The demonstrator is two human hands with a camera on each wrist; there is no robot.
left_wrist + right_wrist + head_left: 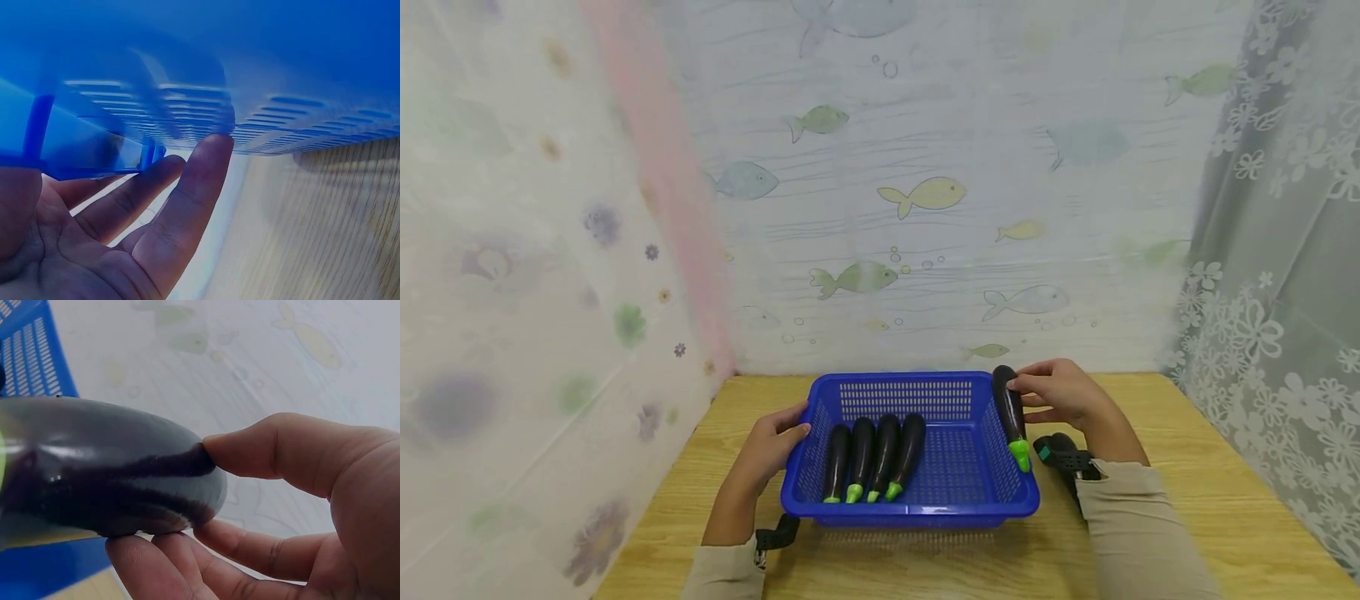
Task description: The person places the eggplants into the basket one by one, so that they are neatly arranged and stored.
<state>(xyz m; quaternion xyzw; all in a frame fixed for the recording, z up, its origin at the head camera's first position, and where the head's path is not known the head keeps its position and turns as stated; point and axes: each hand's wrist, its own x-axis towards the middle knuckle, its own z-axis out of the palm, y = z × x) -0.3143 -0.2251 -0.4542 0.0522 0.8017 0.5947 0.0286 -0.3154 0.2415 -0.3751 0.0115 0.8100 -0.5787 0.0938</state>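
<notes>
A blue slotted basket (pixel 917 377) stands on the wooden table. Several dark purple eggplants (pixel 874 452) with green stems lie side by side in its left half. My left hand (pixel 778 442) holds the basket's left rim, thumb on top and fingers (pixel 187 187) against the outer wall (pixel 281 75). My right hand (pixel 1021 398) pinches the blunt end of one more eggplant (pixel 1009 408) between thumb and fingers (pixel 181 506). That eggplant (pixel 94 469) lies over the basket's right rim, its green stem pointing toward me.
The table (pixel 1210 500) has bare wood on both sides of the basket. A fish-print sheet (pixel 925 208) hangs behind it, a flowered sheet on the left and a lace curtain (pixel 1262 317) on the right. Black wrist straps (pixel 1063 457) sit on both forearms.
</notes>
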